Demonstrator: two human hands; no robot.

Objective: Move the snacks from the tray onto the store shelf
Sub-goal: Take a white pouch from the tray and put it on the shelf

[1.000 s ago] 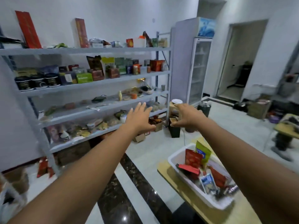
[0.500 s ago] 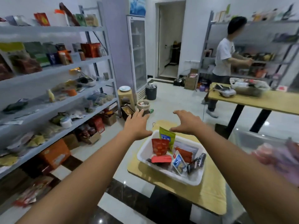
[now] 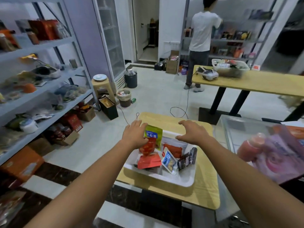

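1. We record the tray (image 3: 164,179) as plain white.
2. We note one green packet (image 3: 153,134) with a blue label, one red packet (image 3: 148,161), one blue-and-white packet (image 3: 169,160) and one dark packet (image 3: 187,159).
3. We find the counter (image 3: 207,178) in pale yellow wood-grain.
4. We log the floor (image 3: 158,89) as off-white, crossed by black marbled bands.

The floor (image 3: 156,89) is of pale tiles, with a dark marble band (image 3: 54,175) at its near edge. A glass-door fridge (image 3: 111,43) stands at the back, near an open doorway (image 3: 146,27) in the white wall (image 3: 171,22). On the right stands a long wooden table (image 3: 263,83) with black legs. Behind it 1 person (image 3: 204,30) faces a grey rack (image 3: 238,40).
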